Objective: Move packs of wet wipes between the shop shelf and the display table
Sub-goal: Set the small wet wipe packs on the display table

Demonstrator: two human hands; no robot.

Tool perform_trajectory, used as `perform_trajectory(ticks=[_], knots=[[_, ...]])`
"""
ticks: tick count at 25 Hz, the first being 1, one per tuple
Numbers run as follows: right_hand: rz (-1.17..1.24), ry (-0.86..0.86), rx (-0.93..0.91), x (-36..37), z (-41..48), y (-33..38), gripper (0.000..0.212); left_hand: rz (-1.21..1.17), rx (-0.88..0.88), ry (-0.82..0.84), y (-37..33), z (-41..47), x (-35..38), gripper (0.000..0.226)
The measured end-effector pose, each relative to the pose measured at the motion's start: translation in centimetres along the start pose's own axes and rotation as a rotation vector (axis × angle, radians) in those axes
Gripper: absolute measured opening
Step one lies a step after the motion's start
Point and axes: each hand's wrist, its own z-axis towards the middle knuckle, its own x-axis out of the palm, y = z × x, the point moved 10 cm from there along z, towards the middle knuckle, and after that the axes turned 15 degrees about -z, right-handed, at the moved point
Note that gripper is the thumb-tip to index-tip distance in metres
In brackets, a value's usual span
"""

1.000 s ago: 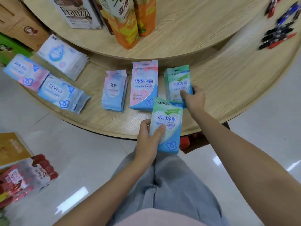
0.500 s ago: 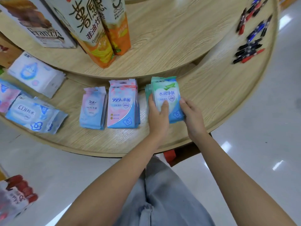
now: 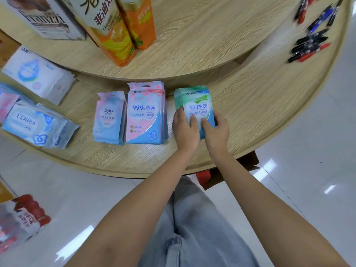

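Green stack: the green stack point(image 3: 196, 101) of wet-wipe packs lies flat on the lower ring of the counter point(image 3: 260, 105), just right of the pink stack point(image 3: 145, 114) and near the front rim.
Left hand: your left hand point(image 3: 185, 130) wraps the lower left corner, fingers point(image 3: 178, 113) down the side and thumb on the top face.
Right hand: your right hand point(image 3: 216, 130) takes the lower right corner the same way, thumb on the face.
Fingers: both sets are clamped on the green stack, not spread.
Risk, fanning: the packs already sit offset at the far left corner, and you hold only the near end. An uneven squeeze will likely let the slick film slide and the far ends splay.
Risk, neighbour: your left knuckles sit just beside the pink stack. A shove leftward could knock it into the small pack point(image 3: 108, 116).
Risk, rim: drag the stack toward you and a loose lower pack may slip over the edge to the floor.
Risk, lifting: your thumbs press only the top pack, so the bottom ones could drop out unless your fingers get underneath.
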Motion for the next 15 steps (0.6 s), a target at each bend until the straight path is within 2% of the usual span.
perform_trajectory(ticks=[2,5,8,10,12,15], knots=[[0.005,0.014,0.000,-0.1,-0.2,0.2,0.023,0.006,-0.019,-0.015,0.0,0.3,-0.8,0.043],[-0.007,-0.043,0.017,-2.6,-0.4,0.6,0.030,-0.087,0.016,-0.086,-2.6,-1.4,-3.4,0.036],[0.061,-0.093,-0.018,-6.0,-1.8,2.7,0.016,-0.230,0.083,-0.003,-6.3,-5.1,-5.6,0.024],[0.140,-0.022,-0.091,-6.3,-4.0,5.5,0.011,-0.391,0.039,0.062,-7.3,-7.7,-8.4,0.018],[0.176,0.095,-0.169,-5.0,-6.7,8.6,0.011,-0.493,0.013,0.043,-7.3,-10.1,-13.3,0.020],[0.122,0.338,-0.308,0.1,-11.6,13.7,0.014,-0.542,0.032,-0.196,-5.0,-13.5,-24.0,0.023]])
